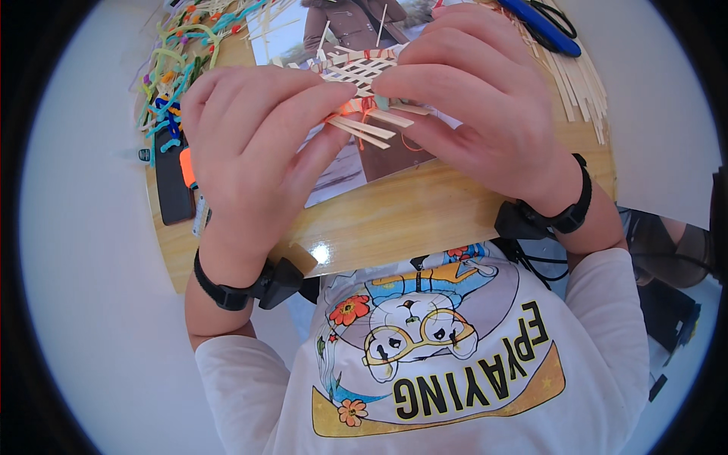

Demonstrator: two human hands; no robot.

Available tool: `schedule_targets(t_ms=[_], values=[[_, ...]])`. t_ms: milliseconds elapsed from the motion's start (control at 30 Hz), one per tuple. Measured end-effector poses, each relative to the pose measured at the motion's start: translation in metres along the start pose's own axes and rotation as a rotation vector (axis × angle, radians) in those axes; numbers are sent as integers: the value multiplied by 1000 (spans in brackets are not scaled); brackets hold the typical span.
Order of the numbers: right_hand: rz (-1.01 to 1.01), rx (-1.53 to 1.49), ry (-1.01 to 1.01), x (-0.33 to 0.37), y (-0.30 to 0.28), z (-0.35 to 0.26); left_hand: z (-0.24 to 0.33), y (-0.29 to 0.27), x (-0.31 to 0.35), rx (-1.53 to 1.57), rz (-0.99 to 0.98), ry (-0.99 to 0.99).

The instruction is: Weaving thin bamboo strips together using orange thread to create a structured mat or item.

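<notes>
Head view: small woven lattice of thin wood strips point(356, 72) is held just above round wooden table point(425, 212), pinched betw. L hand point(254, 140) & R hand point(478, 106), both clamped on it. Judged v. light, brittle, loosely tied w/ orange thread point(367, 106); best gripped at bound crossings, not at free strip ends

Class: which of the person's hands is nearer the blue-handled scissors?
Right. The right hand lies just below-left of the scissors; the left hand is well across the table from them.
</notes>
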State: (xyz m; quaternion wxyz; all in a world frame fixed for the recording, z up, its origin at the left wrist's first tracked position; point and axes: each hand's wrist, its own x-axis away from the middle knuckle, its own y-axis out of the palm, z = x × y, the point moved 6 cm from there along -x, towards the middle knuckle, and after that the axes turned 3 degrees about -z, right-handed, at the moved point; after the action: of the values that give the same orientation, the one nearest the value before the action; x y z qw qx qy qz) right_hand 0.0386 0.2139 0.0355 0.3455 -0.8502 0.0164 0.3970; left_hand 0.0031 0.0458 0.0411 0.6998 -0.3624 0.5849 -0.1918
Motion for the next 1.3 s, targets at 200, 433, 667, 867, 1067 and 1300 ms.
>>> schedule_targets(t_ms=[200, 433, 667, 867, 1067, 1300], values=[[68, 77, -84, 2, -3, -5, 2, 1, 1, -3, -3, 0], [231, 201, -144, -6, -34, -15, -4, -5, 1, -38, 11, -76], [-67, -145, 278, -3, -19, 17, -28, -12, 9, -18, 103, -293], [-337, -10, 360, 6, -21, 26, -15, -17, 24, -107, 197, -245], [-222, 201, 497, 17, -62, 45, -18, -16, 24, -100, 186, -250], [-359, 109, 256, 31, -42, 46, -16, -18, 22, -91, 173, -279]])
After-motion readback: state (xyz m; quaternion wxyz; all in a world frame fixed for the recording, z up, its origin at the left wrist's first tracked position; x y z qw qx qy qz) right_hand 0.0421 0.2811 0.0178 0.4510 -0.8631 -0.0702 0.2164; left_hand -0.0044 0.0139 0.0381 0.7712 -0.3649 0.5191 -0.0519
